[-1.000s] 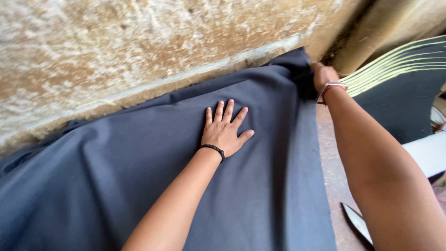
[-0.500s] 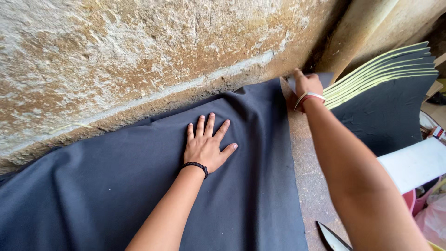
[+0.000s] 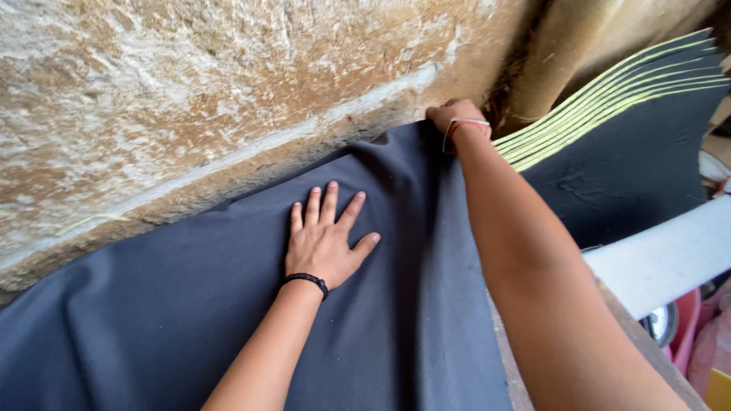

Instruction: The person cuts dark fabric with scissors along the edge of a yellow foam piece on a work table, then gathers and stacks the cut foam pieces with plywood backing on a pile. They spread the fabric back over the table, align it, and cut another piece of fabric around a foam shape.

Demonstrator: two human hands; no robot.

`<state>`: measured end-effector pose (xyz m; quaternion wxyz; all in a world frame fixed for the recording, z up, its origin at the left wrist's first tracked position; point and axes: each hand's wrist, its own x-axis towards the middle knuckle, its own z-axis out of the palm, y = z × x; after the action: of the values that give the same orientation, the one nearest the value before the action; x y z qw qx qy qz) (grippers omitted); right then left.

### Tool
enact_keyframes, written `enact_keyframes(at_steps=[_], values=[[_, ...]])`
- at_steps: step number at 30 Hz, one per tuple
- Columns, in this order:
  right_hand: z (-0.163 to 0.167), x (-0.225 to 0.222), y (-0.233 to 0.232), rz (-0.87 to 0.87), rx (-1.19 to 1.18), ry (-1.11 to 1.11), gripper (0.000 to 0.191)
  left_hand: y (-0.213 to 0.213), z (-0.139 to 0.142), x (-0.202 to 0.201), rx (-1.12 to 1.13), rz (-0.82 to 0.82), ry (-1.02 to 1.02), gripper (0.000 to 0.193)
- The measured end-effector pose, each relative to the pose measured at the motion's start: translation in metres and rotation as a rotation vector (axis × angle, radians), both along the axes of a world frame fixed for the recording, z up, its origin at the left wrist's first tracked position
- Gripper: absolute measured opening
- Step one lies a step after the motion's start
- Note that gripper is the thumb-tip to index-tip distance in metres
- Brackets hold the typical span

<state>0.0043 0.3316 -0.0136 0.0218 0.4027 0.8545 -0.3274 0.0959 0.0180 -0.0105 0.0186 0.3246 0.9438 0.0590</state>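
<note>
head view: a dark grey fabric sheet (image 3: 190,320) lies spread over a work surface, its far edge rucked up against a rough stone wall (image 3: 190,99). the left hand (image 3: 324,240) presses flat on it, fingers spread, gripping nothing. the right hand (image 3: 451,116) is closed, pinching the fabric's far corner at the wall. just right of it stands a stack of dark foam sheets with yellow edges (image 3: 609,129), and nearer, a white board (image 3: 662,255).
</note>
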Motion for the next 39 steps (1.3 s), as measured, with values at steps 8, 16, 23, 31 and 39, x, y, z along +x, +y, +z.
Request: enact_keyframes(at_steps=[8,16,23,31,39], values=[[-0.010,0.012,0.005,-0.546,-0.286,0.553,0.032,-0.020,0.006,0.012,0.025,0.007,0.018,0.076],[-0.006,0.043,-0.018,-0.155,0.346,0.479,0.066,-0.020,0.006,0.009,0.004,0.032,-0.055,0.077],[-0.003,0.199,-0.141,0.824,0.523,0.275,0.075,-0.021,-0.003,0.003,0.011,0.015,-0.036,0.068],[-0.007,0.232,-0.114,0.498,0.512,0.072,0.084,-0.067,-0.008,0.111,0.005,0.097,-0.077,0.069],[0.012,0.393,-0.167,0.252,0.386,-0.201,0.063,-0.185,0.011,0.308,0.005,0.156,-0.020,0.071]])
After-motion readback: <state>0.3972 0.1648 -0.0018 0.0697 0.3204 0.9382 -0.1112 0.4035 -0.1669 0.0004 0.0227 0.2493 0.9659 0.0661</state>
